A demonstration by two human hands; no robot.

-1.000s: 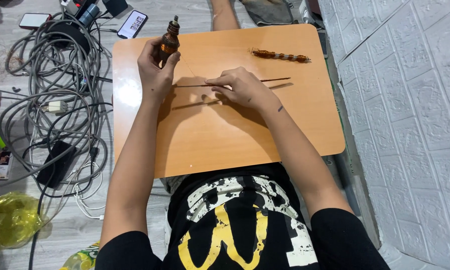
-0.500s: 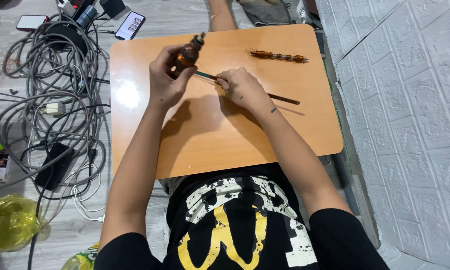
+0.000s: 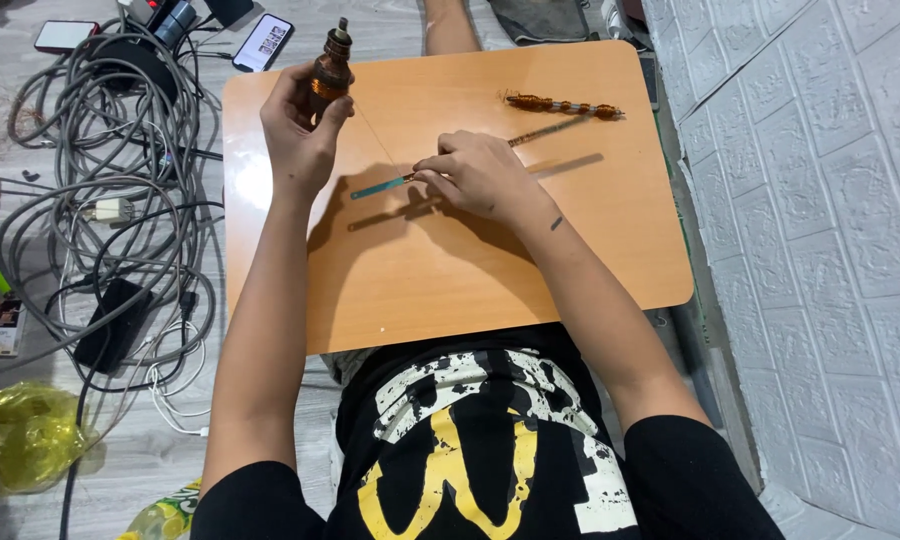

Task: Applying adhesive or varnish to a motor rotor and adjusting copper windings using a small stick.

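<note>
Holding a small brown bottle (image 3: 329,72) upright, my left hand (image 3: 300,125) is closed around its lower part, above the far left corner of the orange table (image 3: 440,270). My right hand (image 3: 480,175) is a little to the right of it and nearer to me, with the fingers pinched on a long thin stick (image 3: 470,158). The stick has a teal end that points out from this hand toward the left hand, and a brownish end that goes out beyond the hand to the far right. Its shadow lies on the table just below it. A very fine thread seems to go from the bottle down to the right hand, but I cannot tell where it ends. Farther than the right hand, a brown beaded rod (image 3: 562,104) lies flat on the table. Left of the left hand, on the floor, a heap of grey cables (image 3: 100,180) and a phone (image 3: 263,41) are lying.
</note>
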